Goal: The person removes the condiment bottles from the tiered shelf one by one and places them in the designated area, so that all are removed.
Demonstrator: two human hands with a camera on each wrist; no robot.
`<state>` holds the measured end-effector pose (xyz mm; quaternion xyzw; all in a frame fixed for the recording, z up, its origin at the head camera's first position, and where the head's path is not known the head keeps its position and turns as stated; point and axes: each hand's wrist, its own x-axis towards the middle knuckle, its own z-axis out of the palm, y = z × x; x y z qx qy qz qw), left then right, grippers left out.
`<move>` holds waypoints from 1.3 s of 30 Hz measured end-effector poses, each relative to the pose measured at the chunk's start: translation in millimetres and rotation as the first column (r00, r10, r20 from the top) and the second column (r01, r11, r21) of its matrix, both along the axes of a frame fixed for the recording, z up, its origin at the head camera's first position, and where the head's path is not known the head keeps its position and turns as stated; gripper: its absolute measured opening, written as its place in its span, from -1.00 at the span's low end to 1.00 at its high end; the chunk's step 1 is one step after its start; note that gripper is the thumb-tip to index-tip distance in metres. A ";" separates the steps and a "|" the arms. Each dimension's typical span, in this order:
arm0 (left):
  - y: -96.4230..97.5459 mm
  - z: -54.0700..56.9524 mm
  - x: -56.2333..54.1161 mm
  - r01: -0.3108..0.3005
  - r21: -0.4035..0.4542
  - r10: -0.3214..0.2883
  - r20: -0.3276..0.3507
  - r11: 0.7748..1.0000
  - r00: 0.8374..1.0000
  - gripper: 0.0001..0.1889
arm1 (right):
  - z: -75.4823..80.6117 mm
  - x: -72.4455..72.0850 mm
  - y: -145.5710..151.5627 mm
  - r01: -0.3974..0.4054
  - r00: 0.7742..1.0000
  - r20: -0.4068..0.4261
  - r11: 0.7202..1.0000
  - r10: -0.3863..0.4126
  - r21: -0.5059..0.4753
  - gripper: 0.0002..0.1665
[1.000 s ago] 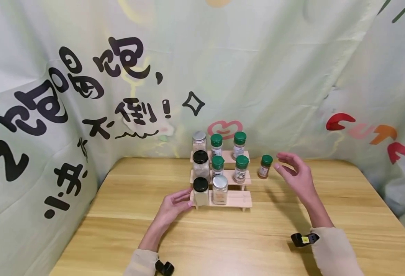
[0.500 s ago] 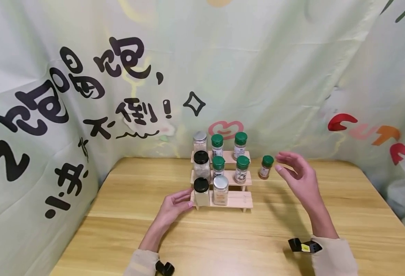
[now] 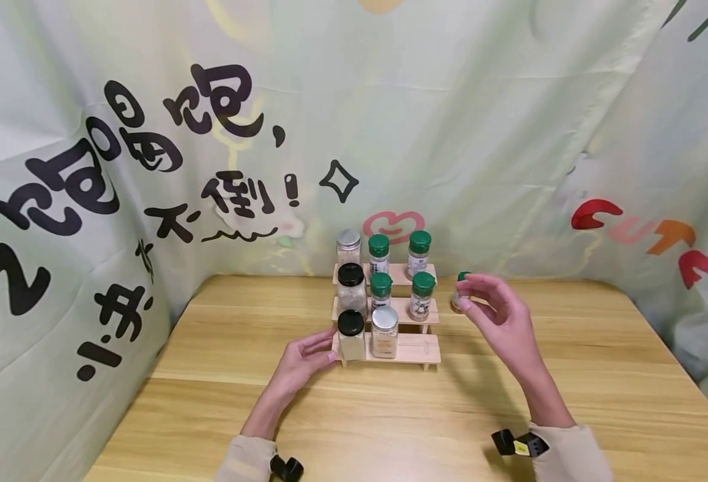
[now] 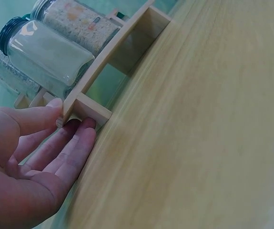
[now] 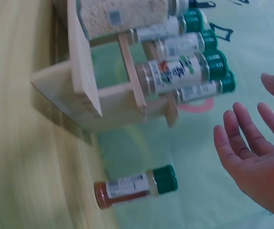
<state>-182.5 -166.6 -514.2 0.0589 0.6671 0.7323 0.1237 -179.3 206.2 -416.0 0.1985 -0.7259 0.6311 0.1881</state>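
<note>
My left hand (image 3: 302, 361) holds the left end of the lowest shelf of a three-tier wooden spice rack (image 3: 421, 347). In the left wrist view its thumb lies on the shelf's end and its fingers reach in by the leg. To the right of the rack, a small green-capped spice jar (image 5: 127, 186) with reddish-brown contents stands on the table. My right hand (image 3: 504, 321) is beside that jar with fingers spread and nothing between them. It overlaps the jar in the head view, while the right wrist view shows a gap between the hand (image 5: 256, 152) and the cap.
On the lowest shelf stand a black-lidded jar (image 3: 351, 338) and a silver-lidded jar (image 3: 384, 333). Several green-capped jars, a black-lidded jar (image 3: 351, 288) and a silver-lidded jar (image 3: 348, 248) fill the upper tiers. A printed curtain (image 3: 480, 134) hangs behind the wooden table (image 3: 239, 314).
My right hand, after drifting slightly right, has moved left to the green-capped jar and now partly covers it in the head view. The left hand and rack have stayed in place.
</note>
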 end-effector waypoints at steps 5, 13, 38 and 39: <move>-0.6 -0.1 0.3 -0.006 -0.006 0.006 0.005 1.000 1.000 -0.40 | -2.0 -0.1 -10.6 -0.005 1.000 -0.015 1.000 0.005 0.020 -0.52; 0.5 1.0 0.4 -0.002 -0.043 0.002 -0.011 0.999 1.000 -0.40 | -6.8 4.7 -23.9 -0.034 0.999 0.003 0.998 0.034 0.044 -0.56; -0.1 1.4 -0.6 -0.007 -0.006 0.007 0.009 1.000 1.000 -0.41 | -33.1 9.7 -74.9 -0.106 0.994 0.026 0.987 0.104 0.123 -0.51; -0.2 1.4 -0.5 -0.006 -0.005 0.006 0.009 1.000 1.000 -0.41 | -34.6 9.3 -76.0 -0.108 0.994 0.024 0.987 0.106 0.121 -0.51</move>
